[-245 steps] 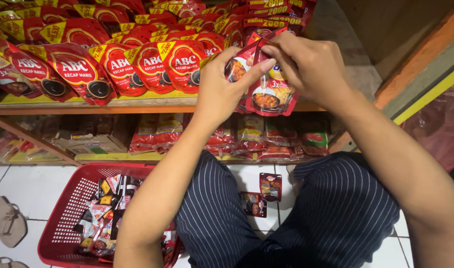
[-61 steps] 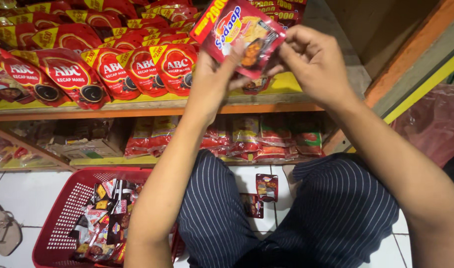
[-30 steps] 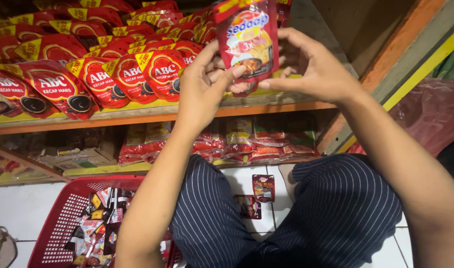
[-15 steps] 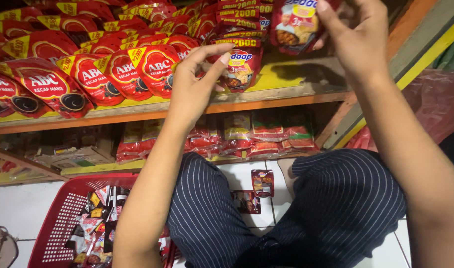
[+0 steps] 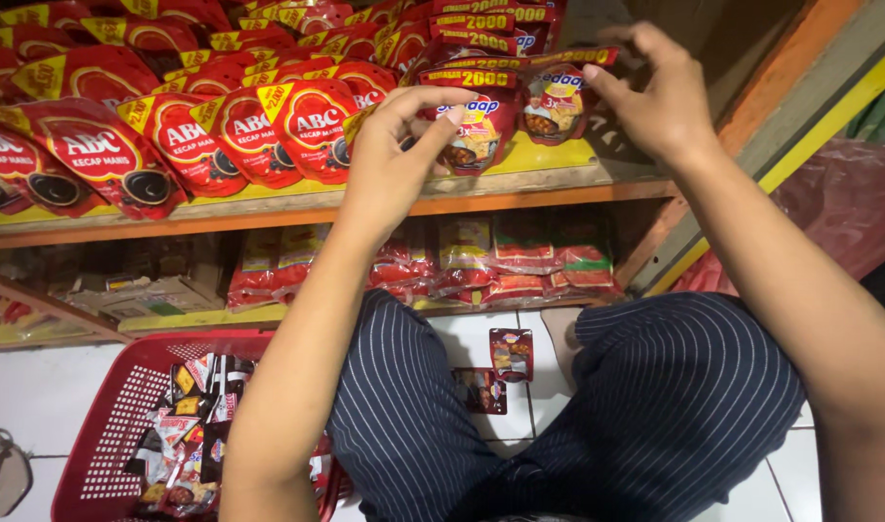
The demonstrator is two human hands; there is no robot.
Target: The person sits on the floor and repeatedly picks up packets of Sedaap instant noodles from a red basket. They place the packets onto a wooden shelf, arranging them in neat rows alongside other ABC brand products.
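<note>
Both arms reach up to the shelf (image 5: 520, 188) at upper centre. The left hand (image 5: 394, 159) pinches a red sachet (image 5: 476, 130) with curled fingers; the right hand (image 5: 655, 97), half open, fingertips another sachet (image 5: 556, 101) beside it.

Glossy plastic sachets (image 5: 481, 126); worn wooden shelf (image 5: 520, 193).

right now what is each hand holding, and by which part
The left hand pinches a red sachet on the shelf by its top edge. The right hand touches another sachet's top; a firm grip cannot be told.
</note>
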